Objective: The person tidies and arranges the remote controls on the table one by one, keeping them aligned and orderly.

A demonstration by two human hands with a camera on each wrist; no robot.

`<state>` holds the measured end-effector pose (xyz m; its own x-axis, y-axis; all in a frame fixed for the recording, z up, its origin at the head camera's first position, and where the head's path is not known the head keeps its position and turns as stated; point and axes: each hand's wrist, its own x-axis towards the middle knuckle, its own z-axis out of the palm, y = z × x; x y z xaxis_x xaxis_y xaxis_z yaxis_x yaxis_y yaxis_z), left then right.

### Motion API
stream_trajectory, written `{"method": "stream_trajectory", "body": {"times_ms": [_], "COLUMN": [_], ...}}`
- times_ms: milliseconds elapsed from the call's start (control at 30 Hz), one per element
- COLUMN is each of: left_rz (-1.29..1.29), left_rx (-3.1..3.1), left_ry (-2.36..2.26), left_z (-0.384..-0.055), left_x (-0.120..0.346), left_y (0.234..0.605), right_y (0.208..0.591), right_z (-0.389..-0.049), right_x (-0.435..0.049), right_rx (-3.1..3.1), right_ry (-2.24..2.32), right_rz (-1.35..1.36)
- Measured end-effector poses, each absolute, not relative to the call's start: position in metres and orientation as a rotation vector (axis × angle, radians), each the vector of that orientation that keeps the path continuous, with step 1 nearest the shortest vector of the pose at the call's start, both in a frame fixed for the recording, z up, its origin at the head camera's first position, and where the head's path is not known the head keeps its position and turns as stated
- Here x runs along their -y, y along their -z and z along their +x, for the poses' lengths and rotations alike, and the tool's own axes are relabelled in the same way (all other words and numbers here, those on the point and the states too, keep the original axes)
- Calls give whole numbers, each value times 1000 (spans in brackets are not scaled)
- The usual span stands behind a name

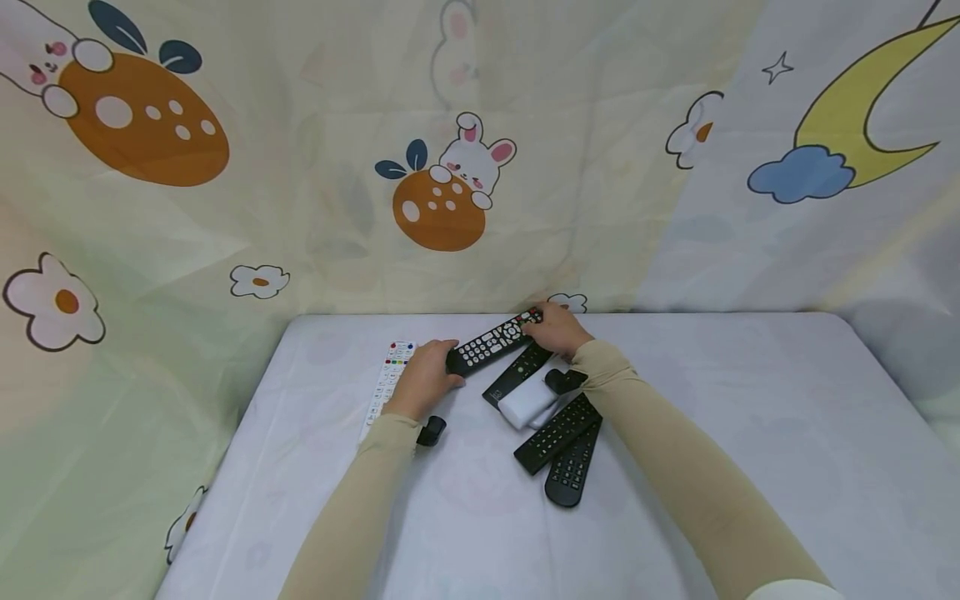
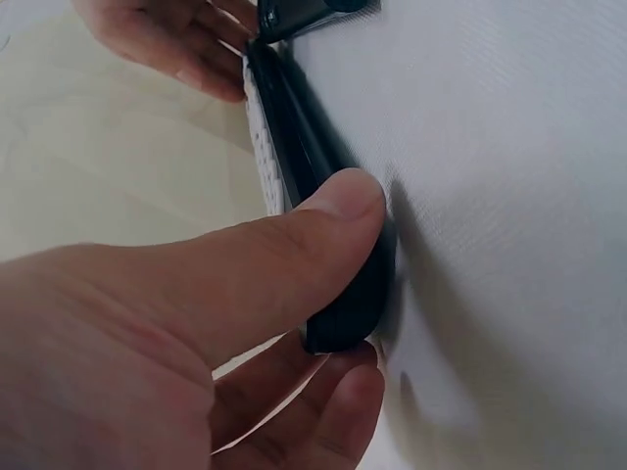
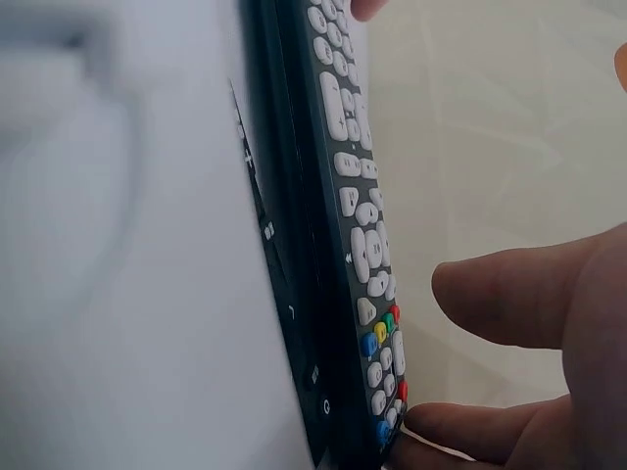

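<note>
A black remote control [image 1: 491, 343] with white buttons and a few coloured ones lies slantwise between both hands. My left hand [image 1: 423, 379] pinches its lower left end, thumb on one side and fingers on the other, as the left wrist view shows. At the upper right end is my right hand [image 1: 558, 329]. In the right wrist view its fingertips touch that end of the remote [image 3: 343, 196], while the thumb [image 3: 500, 294] stands apart from it. Another black remote [image 1: 516, 377] lies just below, partly covered by a white block-shaped thing [image 1: 527, 402].
Two more black remotes, one [image 1: 555, 435] crossing over the other [image 1: 573, 471], lie nearer the front. A white remote [image 1: 384, 379] is partly hidden behind the left hand. The white table [image 1: 750, 417] ends at a patterned cloth [image 1: 322, 208] behind.
</note>
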<state>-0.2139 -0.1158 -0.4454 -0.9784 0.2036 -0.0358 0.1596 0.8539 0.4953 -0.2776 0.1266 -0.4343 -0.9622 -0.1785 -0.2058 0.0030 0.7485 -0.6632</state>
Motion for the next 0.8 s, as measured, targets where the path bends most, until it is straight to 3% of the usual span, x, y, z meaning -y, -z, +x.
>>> {"method": "stream_trajectory", "body": {"times_ms": [800], "left_rz": [374], "left_rx": [-3005], "left_ry": [-737], "left_z": [-204], "left_x": [127], "left_y": [437], "right_y": [424], "right_z": [-268], "right_x": [-120], "right_rx": [-2691], "right_ry": [1059], "right_rz": [-143]}}
